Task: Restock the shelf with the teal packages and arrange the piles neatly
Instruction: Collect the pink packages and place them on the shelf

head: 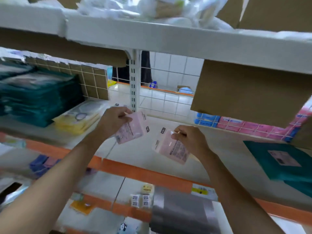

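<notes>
Head view. Landmark: white upright post (pixel 135 81) at the back of the shelf (pixel 135 154).

Counts:
- Hands: 2, both over the shelf board in front of the post.
- Pink packets: 2, one per hand.
- Teal: 1 tall teal stack (pixel 37 97) far left of the post; layers too blurred to count. Far right of the post, 1 teal package (pixel 283 159) with a white label up, and teal showing under it at the frame's edge, so at least 2 there.
- Yellow packs (pixel 79 117): 1 low pile between the teal stack and the post; number unclear.
- Cardboard box (pixel 249 92): 1, right of the post, above the shelf board.

Hands: the left hand (pixel 114 120), just below the post, pinches the left pink packet (pixel 133 127) by its upper edge. The right hand (pixel 190 139), lower and to the right of the post, pinches the right pink packet (pixel 172 147) the same way. Both packets hang tilted.

Teal orientation: the stack lies flat and level. The right-hand package lies flat, turned skew to the shelf's orange front edge. Its long axis cannot be told, as the frame cuts it off.
</notes>
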